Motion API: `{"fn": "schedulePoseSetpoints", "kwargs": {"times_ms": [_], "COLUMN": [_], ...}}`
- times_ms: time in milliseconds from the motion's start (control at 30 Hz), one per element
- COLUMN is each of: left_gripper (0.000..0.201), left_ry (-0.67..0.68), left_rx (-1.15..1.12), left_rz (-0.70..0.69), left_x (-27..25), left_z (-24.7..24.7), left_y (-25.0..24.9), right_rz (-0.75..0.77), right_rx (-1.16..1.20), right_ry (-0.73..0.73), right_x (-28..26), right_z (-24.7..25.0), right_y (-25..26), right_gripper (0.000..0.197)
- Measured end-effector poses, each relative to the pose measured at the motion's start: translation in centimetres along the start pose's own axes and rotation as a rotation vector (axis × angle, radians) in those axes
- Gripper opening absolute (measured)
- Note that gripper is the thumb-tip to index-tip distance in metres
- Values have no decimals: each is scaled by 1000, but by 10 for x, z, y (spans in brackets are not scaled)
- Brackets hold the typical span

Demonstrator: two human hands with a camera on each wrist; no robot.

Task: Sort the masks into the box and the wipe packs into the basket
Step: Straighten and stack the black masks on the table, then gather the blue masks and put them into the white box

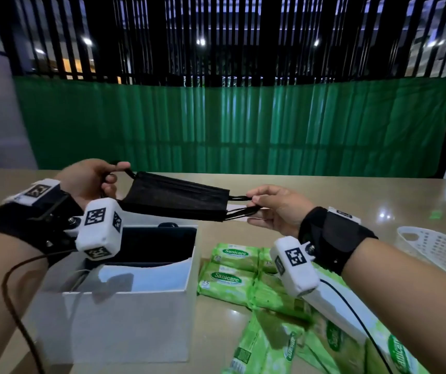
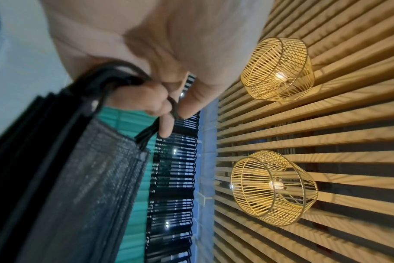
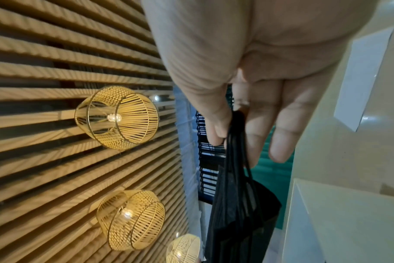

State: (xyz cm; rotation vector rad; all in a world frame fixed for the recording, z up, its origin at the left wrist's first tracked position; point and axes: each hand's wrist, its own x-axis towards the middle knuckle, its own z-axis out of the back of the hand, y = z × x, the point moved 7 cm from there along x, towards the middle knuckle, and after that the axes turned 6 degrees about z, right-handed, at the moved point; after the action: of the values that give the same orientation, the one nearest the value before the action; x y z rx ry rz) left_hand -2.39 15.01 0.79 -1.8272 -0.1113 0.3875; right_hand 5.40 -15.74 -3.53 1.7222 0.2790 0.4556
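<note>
Seen across a glossy beige table [image 1: 324, 190]: a white rectangular cardboard box [image 1: 124, 314], open-topped, standing at near left. To its right, a loose heap of soft green wipe packs [image 1: 230, 282], "Sanicare" readable in white script on oval labels, "15" on one corner. At far right, a white perforated plastic basket [image 1: 437, 252], well apart from the box. Held in the air above the box's far edge, a flat stack of black pleated face masks [image 1: 176, 197], stretched between both hands. Left hand [image 1: 89, 182], fingers curled, hooking the thin black ear loops [image 2: 146, 132]. Right hand [image 1: 278, 209], thumb and fingers pinching the opposite loops. Overhead in the wrist views, woven rattan pendant lamps [image 2: 277, 71], lit, beneath a slatted wooden ceiling.
</note>
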Motion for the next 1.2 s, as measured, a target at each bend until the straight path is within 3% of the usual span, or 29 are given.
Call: {"fn": "schedulePoseSetpoints", "kwargs": {"times_ms": [200, 433, 733, 833, 867, 967, 1200], "left_gripper": [26, 16, 30, 17, 18, 31, 20], "left_ry": [-201, -217, -331, -432, -448, -394, -211], "left_rx": [249, 455, 606, 704, 751, 799, 727], "left_rz": [-41, 20, 142, 164, 155, 172, 6], "left_x": [7, 31, 57, 61, 60, 56, 26], "left_z": [40, 59, 62, 70, 71, 64, 6], "left_y": [-15, -2, 20, 27, 28, 35, 8], "right_rz": [-62, -115, -138, -170, -160, -104, -69], "right_rx": [-175, -339, -469, -614, -693, -790, -829], "right_ry": [67, 129, 137, 177, 187, 154, 39], "right_x": [24, 45, 57, 58, 58, 59, 35], "right_z": [-48, -86, -88, -85, -82, -66, 12], "right_y": [-9, -28, -36, -44, -45, -45, -43], "right_gripper": [21, 21, 20, 4, 11, 23, 5]}}
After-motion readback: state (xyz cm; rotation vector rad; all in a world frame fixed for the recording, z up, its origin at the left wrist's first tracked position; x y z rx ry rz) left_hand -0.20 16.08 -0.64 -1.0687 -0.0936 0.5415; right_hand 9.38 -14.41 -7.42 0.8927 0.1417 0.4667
